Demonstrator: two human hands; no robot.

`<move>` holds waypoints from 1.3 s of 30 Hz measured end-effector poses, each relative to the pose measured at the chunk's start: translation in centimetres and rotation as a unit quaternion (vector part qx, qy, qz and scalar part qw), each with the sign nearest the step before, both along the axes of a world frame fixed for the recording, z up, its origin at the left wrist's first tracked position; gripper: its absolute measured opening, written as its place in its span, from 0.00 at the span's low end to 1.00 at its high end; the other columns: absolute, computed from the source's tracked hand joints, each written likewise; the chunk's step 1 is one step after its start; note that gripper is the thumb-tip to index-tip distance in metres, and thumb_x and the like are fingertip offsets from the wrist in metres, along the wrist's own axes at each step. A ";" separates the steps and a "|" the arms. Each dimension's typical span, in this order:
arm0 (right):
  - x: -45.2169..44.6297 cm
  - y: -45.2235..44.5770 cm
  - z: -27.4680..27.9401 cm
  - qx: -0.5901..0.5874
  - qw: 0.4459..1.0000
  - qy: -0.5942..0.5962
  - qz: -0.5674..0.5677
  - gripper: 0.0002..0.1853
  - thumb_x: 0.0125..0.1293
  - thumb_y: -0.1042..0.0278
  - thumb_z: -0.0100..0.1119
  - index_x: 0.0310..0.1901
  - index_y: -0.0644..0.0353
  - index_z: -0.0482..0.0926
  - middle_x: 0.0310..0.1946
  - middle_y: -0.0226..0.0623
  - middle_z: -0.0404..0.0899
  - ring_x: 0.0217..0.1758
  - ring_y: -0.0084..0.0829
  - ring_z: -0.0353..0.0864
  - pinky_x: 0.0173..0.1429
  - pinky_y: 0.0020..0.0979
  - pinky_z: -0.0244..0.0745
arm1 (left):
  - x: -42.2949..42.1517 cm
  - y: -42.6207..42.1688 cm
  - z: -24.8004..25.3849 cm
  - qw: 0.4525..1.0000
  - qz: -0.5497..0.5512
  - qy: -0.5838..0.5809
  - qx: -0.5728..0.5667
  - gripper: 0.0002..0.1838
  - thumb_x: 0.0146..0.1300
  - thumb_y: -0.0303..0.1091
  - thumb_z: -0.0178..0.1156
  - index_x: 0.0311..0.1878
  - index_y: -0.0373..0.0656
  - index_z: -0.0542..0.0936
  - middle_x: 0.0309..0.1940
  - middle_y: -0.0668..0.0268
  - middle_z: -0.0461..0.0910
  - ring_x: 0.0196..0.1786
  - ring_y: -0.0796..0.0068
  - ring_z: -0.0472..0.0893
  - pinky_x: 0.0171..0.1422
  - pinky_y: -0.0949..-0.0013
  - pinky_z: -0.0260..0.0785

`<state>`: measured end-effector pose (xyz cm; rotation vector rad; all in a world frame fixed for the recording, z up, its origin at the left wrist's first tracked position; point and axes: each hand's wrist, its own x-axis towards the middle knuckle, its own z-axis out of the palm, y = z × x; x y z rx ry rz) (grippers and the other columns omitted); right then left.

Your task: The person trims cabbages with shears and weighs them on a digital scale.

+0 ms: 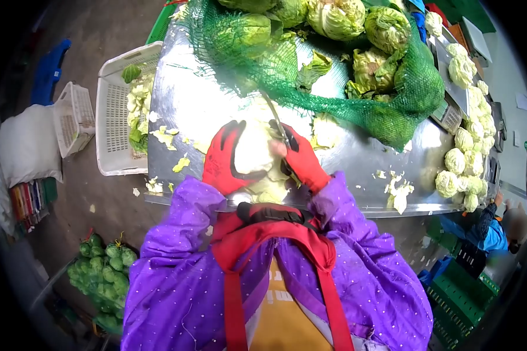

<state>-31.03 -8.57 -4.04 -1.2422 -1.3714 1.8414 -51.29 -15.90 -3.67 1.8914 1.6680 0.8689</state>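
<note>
A pale, peeled cabbage rests on the metal table in front of me. Wrapped round its left side is my left hand, in a red glove with dark fingertips. My right hand, gloved alike, is closed on a knife whose narrow blade points away from me over the cabbage's right side. The knife's handle is mostly hidden by the fingers. Cut leaf pieces lie under and just below the cabbage. Beyond my hands, a green net bag spreads open with several untrimmed cabbages in it.
The metal table carries leaf scraps and, at right, a pile of trimmed cabbages. A white crate with leaves stands at the left edge. Filled net sacks sit lower left. Another person is at far right near green crates.
</note>
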 end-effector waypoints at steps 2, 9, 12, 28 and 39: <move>-0.4 -1.2 -0.3 0.115 0.993 -0.034 0.008 0.39 0.60 0.50 0.70 0.67 0.64 0.69 0.56 0.47 0.77 0.59 0.34 0.76 0.62 0.34 0.70 | 0.6 -0.1 -1.0 0.995 0.076 -0.056 0.021 0.59 0.37 0.42 0.82 0.72 0.36 0.60 0.64 0.47 0.66 0.66 0.48 0.69 0.70 0.52 0.64; -2.6 -0.3 0.7 0.099 0.988 -0.107 0.041 0.41 0.59 0.45 0.69 0.66 0.67 0.70 0.56 0.54 0.76 0.61 0.45 0.77 0.65 0.38 0.69 | 2.0 -0.6 -1.4 0.983 0.155 -0.094 -0.004 0.59 0.38 0.48 0.81 0.73 0.39 0.60 0.65 0.49 0.65 0.67 0.47 0.67 0.69 0.50 0.64; -2.9 0.8 0.0 0.080 0.993 -0.082 0.032 0.38 0.59 0.46 0.70 0.61 0.69 0.74 0.53 0.52 0.78 0.58 0.42 0.78 0.63 0.36 0.70 | 2.3 -0.5 -2.1 0.977 0.182 -0.108 -0.007 0.59 0.38 0.48 0.81 0.72 0.39 0.59 0.65 0.49 0.65 0.67 0.48 0.67 0.68 0.50 0.64; -1.6 1.9 -3.4 0.099 0.982 -0.157 -0.042 0.16 0.67 0.59 0.62 0.41 0.69 0.79 0.24 0.34 0.78 0.27 0.25 0.70 0.34 0.34 0.69 | 2.6 -1.5 -1.2 0.993 0.106 0.009 0.052 0.61 0.36 0.47 0.82 0.72 0.35 0.58 0.65 0.47 0.64 0.67 0.46 0.67 0.72 0.51 0.62; -1.7 1.1 1.9 0.152 0.975 -0.139 0.078 0.36 0.62 0.48 0.66 0.66 0.63 0.70 0.50 0.52 0.83 0.54 0.44 0.83 0.60 0.38 0.74 | 3.1 -1.2 -1.9 0.990 0.142 -0.004 0.015 0.63 0.35 0.48 0.82 0.72 0.34 0.57 0.65 0.47 0.64 0.67 0.47 0.66 0.71 0.51 0.61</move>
